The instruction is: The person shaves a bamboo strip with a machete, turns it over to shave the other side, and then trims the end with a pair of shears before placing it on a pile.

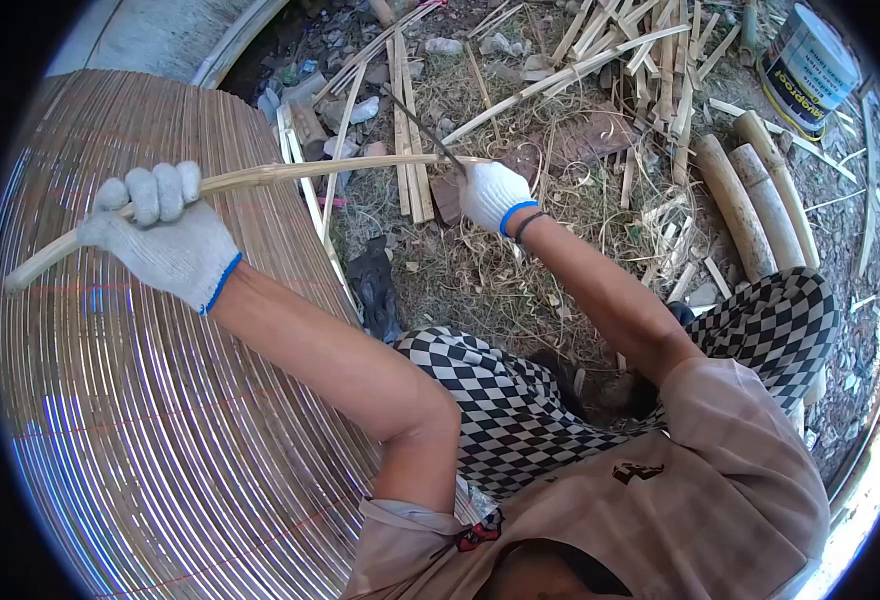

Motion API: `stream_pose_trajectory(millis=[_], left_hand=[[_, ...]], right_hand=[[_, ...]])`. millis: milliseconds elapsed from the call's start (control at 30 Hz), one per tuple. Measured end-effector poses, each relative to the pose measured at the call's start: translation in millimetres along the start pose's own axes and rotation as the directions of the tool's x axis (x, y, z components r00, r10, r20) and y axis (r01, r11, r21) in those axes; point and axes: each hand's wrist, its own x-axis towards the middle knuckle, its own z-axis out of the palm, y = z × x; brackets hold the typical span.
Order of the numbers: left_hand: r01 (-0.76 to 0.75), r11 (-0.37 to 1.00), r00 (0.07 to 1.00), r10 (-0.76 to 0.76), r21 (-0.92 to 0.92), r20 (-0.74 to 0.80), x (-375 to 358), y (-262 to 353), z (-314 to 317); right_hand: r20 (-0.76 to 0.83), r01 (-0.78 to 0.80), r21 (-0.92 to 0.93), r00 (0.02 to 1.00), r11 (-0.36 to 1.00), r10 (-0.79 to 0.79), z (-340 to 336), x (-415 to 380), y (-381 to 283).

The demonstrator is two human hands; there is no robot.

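Observation:
My left hand [170,235], in a white knit glove with a blue cuff, is wrapped round a long bamboo strip [290,172]. One end of the strip sticks out past my fist at the far left. Its other end reaches my right hand [495,197], gloved the same way and closed on a knife. The thin dark knife blade [422,130] crosses the strip close to that end and points up and left. The knife's handle is hidden inside the glove.
A slatted bamboo screen [160,400] curves along the left side. Split bamboo pieces [660,70] lie piled at the back. Thick bamboo poles [765,205] and a labelled paint bucket [810,75] stand to the right. Shavings [480,270] cover the ground before my legs.

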Motion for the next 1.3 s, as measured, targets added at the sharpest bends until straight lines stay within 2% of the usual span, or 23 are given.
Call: stream_pose_trajectory(millis=[67, 100, 167, 200, 233, 300, 400, 433, 500, 600, 700, 733, 767, 833, 867, 967, 1033, 1100, 1133, 1167, 1200, 1233, 1300], left_hand=[[-0.038, 0.996, 0.991, 0.048, 0.08, -0.129, -8.3, 2.0, 23.2], [0.128, 0.989, 0.964, -0.105, 0.08, -0.244, -46.2, -15.0, 19.6], [0.128, 0.979, 0.965, -0.087, 0.159, -0.246, -43.1, -15.9, 26.9], [0.124, 0.98, 0.978, -0.094, 0.157, -0.185, -41.6, -16.1, 13.5], [0.136, 0.982, 0.976, -0.11, 0.131, -0.189, -41.3, -13.6, 5.4], [0.144, 0.988, 0.974, -0.132, 0.05, -0.186, -40.0, -13.9, 1.2], [0.119, 0.983, 0.963, -0.08, 0.141, -0.258, -47.0, -17.3, 12.9], [0.105, 0.981, 0.963, -0.06, 0.161, -0.263, -46.4, -16.9, 11.7], [0.12, 0.983, 0.96, -0.078, 0.142, -0.27, -50.4, -11.8, 6.4], [0.147, 0.989, 0.977, -0.145, 0.005, -0.158, -43.4, -14.0, 5.7], [0.175, 0.983, 0.978, -0.18, -0.058, -0.11, -46.3, -9.4, 6.0], [0.196, 0.973, 0.978, -0.202, -0.119, -0.047, -46.2, -7.4, 2.7], [0.218, 0.96, 0.976, -0.218, -0.174, 0.018, -46.6, -4.9, -1.1], [0.225, 0.942, 0.974, -0.219, -0.249, 0.051, -46.8, -2.1, -4.7], [0.23, 0.93, 0.973, -0.22, -0.286, 0.068, -46.7, -1.4, -5.2], [0.133, 0.983, 0.981, -0.149, -0.124, -0.126, -52.0, 3.9, -3.7], [0.142, 0.986, 0.969, -0.156, -0.085, -0.193, -55.1, 8.2, -2.4], [0.151, 0.986, 0.961, -0.163, -0.07, -0.222, -57.0, 11.2, -6.1], [0.149, 0.986, 0.963, -0.163, -0.076, -0.217, -55.7, 11.0, -10.3], [0.148, 0.986, 0.963, -0.163, -0.081, -0.215, -57.2, 12.0, -16.5], [0.144, 0.984, 0.967, -0.162, -0.101, -0.194, -58.2, 13.5, -22.3], [0.127, 0.986, 0.965, -0.148, -0.104, -0.218, -59.7, 20.9, -22.5], [0.09, 0.989, 0.958, -0.118, -0.119, -0.262, -59.8, 30.6, -19.3]], right_hand=[[-0.063, 0.083, -0.037, 0.994, 0.996, -0.086, -23.8, -29.0, -22.8], [0.039, -0.047, -0.091, 0.998, 0.995, 0.051, -11.8, -91.9, 3.4], [-0.01, -0.047, -0.072, 0.999, 0.996, 0.047, 5.2, -105.0, 6.0], [-0.031, -0.163, -0.069, 0.986, 0.984, 0.161, 29.3, -97.8, 31.6], [0.082, -0.222, -0.005, 0.972, 0.975, 0.221, 49.1, -83.7, 69.6], [0.148, -0.194, -0.098, 0.967, 0.976, 0.207, 33.2, -77.1, 69.8], [0.07, -0.165, -0.042, 0.983, 0.985, 0.168, 10.0, -103.2, 64.1], [0.032, -0.167, -0.11, 0.985, 0.98, 0.172, 18.4, -111.6, 79.9], [0.118, -0.074, -0.334, 0.986, 0.94, 0.12, 86.7, -112.0, 195.6], [0.189, 0.139, -0.54, 0.981, 0.83, -0.041, 83.7, -116.3, 237.2], [0.4, 0.087, -0.394, 0.912, 0.915, 0.085, 71.5, -106.4, 233.0], [0.404, -0.275, -0.172, 0.856, 0.946, 0.323, 47.6, -116.6, 210.9], [0.391, -0.366, -0.079, 0.844, 0.927, 0.366, 44.6, -127.9, 208.6], [0.222, -0.384, -0.161, 0.883, 0.909, 0.413, 48.8, -156.1, 210.5], [0.22, -0.38, -0.178, 0.884, 0.908, 0.413, 47.1, -168.3, 211.5], [0.219, -0.396, -0.233, 0.869, 0.888, 0.444, 40.5, -188.1, 208.5], [0.085, -0.373, -0.317, 0.905, 0.872, 0.417, 24.2, -190.6, 161.8], [0.107, -0.317, -0.247, 0.93, 0.916, 0.351, 20.4, -177.0, 128.5], [0.227, -0.291, -0.147, 0.92, 0.945, 0.319, 23.8, -166.0, 126.5], [0.246, -0.205, 0.023, 0.95, 0.979, 0.193, 29.4, -159.4, 124.3], [0.435, -0.383, 0.385, 0.878, 0.84, 0.201, 18.1, -159.6, 105.7], [0.599, -0.558, 0.628, 0.792, 0.542, 0.121, 2.9, -159.1, 84.4], [0.608, -0.597, 0.776, 0.794, 0.205, 0.013, -2.9, -156.2, 71.3]])
